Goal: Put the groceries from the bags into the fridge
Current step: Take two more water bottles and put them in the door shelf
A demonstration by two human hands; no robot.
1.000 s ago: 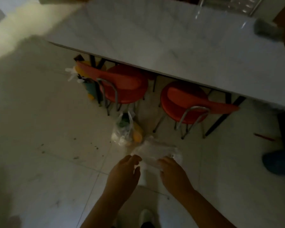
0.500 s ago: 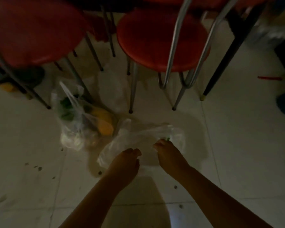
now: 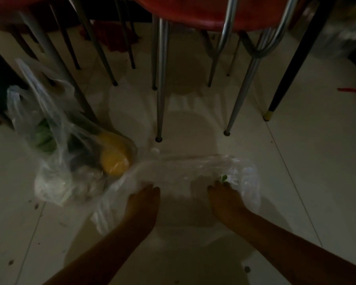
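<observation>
- Bare forearms reach down; my left hand [image 3: 142,204] and right hand [image 3: 226,200] rest on the flat clear bag [image 3: 185,173], grip unclear in the dimness.
- Beyond, left, a fuller bag [image 3: 70,153] holds something yellow [image 3: 113,155].
- Farthest, red chairs [image 3: 203,13] stand on the tiled floor [image 3: 317,161].

Flat bag [image 3: 185,173] lies right of full bag [image 3: 70,157], before chairs [image 3: 203,13].
</observation>
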